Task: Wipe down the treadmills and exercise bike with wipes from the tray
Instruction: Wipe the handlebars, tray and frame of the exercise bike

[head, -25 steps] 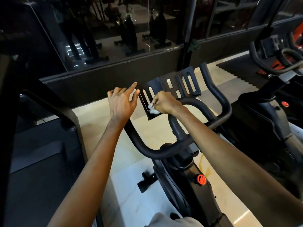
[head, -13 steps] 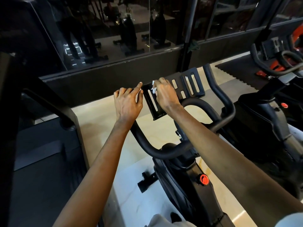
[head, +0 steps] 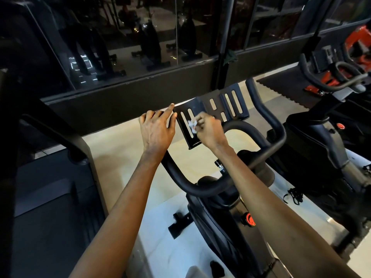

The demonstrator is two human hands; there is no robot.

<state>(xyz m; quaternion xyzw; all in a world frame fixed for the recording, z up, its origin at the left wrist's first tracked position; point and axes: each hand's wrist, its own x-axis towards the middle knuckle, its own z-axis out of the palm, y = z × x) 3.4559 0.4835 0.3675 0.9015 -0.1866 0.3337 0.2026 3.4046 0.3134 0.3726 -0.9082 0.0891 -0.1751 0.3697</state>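
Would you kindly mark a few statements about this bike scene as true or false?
1. The right hand pinches a white wipe against the slotted holder. True.
2. The left hand holds a second wipe. False: no wipe shows in it; it rests at the holder's left edge.
3. A red knob sits on the bike frame below the handlebar. True.
4. Both hands are on the treadmill. False: they are at the bike's holder.
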